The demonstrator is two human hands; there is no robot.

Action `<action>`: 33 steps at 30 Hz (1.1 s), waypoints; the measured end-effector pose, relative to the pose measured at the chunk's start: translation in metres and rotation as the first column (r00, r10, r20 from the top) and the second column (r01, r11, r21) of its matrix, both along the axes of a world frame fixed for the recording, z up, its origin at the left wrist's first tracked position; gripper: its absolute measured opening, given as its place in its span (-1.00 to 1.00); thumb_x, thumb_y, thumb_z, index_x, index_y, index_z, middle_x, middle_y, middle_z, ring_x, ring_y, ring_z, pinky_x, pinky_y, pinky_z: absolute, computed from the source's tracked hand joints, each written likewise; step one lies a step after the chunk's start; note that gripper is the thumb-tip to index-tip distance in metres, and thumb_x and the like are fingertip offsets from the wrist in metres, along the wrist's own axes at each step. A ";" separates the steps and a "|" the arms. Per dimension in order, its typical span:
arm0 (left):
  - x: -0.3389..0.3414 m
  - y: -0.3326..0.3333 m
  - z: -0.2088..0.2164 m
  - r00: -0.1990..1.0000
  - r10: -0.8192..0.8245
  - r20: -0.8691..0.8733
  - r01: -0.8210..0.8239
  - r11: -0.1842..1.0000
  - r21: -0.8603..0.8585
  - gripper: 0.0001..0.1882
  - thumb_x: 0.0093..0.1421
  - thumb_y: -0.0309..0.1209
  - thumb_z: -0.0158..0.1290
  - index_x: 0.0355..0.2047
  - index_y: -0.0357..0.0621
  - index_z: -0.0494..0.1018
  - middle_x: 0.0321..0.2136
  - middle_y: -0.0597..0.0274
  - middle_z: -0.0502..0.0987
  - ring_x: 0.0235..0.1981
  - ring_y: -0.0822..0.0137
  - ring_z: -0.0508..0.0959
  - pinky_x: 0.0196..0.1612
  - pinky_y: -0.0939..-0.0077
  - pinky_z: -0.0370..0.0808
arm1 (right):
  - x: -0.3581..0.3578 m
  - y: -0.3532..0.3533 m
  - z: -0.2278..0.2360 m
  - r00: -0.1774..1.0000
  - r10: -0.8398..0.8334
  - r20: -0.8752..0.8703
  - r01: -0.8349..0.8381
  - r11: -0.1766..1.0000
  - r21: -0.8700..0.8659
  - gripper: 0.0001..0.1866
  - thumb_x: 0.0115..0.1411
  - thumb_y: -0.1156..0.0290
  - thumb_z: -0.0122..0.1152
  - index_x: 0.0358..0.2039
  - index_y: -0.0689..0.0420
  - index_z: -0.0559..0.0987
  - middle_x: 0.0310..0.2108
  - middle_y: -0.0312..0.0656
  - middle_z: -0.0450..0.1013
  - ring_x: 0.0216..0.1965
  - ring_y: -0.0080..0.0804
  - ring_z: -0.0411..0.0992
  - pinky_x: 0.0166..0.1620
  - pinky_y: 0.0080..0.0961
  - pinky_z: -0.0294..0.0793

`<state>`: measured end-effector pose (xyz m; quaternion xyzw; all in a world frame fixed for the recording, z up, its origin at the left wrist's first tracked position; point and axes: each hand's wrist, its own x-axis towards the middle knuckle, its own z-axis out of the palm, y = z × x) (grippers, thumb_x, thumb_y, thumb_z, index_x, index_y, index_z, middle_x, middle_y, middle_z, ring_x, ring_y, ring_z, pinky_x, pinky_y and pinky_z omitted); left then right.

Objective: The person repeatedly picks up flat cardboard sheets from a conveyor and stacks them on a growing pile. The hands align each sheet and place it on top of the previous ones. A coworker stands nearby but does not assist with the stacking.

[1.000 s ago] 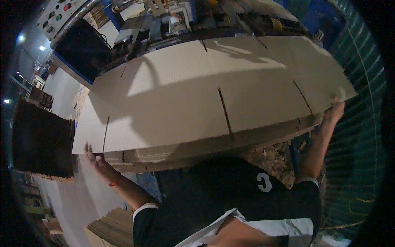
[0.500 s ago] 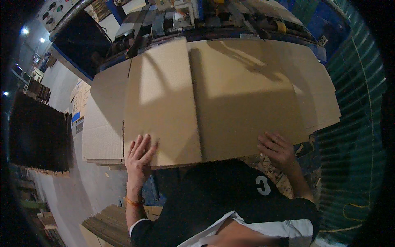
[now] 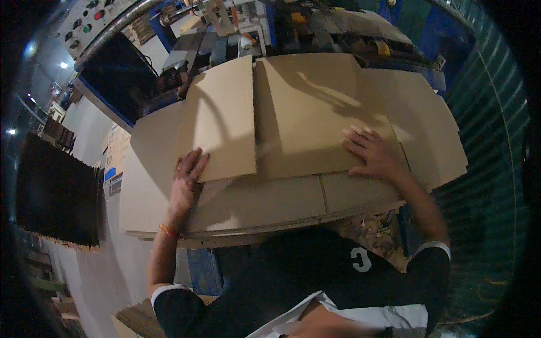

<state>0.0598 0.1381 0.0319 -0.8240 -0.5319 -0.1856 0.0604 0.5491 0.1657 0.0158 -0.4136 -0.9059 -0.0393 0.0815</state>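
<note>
A flat brown cardboard sheet (image 3: 318, 127), slit into two panels toward me, lies on a stack of cardboard blanks (image 3: 265, 205). Its far edge reaches the rollers of a machine (image 3: 225, 48). My left hand (image 3: 189, 172) rests on the near left corner of the sheet, fingers stretched forward. My right hand (image 3: 375, 155) lies flat with fingers spread on the sheet's near right part. Neither hand grips anything. Between the two panels runs a narrow gap, and shadows fall across both.
A control panel with buttons (image 3: 90, 22) stands at the far left. Dark stacked sheets (image 3: 59, 194) and a printed carton (image 3: 115, 152) are on the left. A green corrugated wall (image 3: 479, 169) bounds the right. Cardboard scraps (image 3: 377, 234) lie below the stack, and more bundled cardboard (image 3: 138, 321) at the lower left.
Both hands have moved forward with the top sheet, sliding it away from me toward the machine. The near part of the stack beneath is now uncovered.
</note>
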 end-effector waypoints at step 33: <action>-0.106 -0.088 -0.079 0.149 0.816 0.559 -0.963 0.247 -0.105 -0.11 0.04 -0.07 0.10 0.17 -0.48 -0.01 0.19 -0.32 -0.01 0.24 -0.11 0.01 0.25 0.13 -0.07 | 0.172 -0.102 -0.057 0.091 -0.996 -0.005 0.970 0.087 0.228 -0.53 0.24 0.10 -0.10 0.04 0.14 0.38 0.09 -0.07 0.27 0.14 -0.12 0.17 0.14 -0.10 0.15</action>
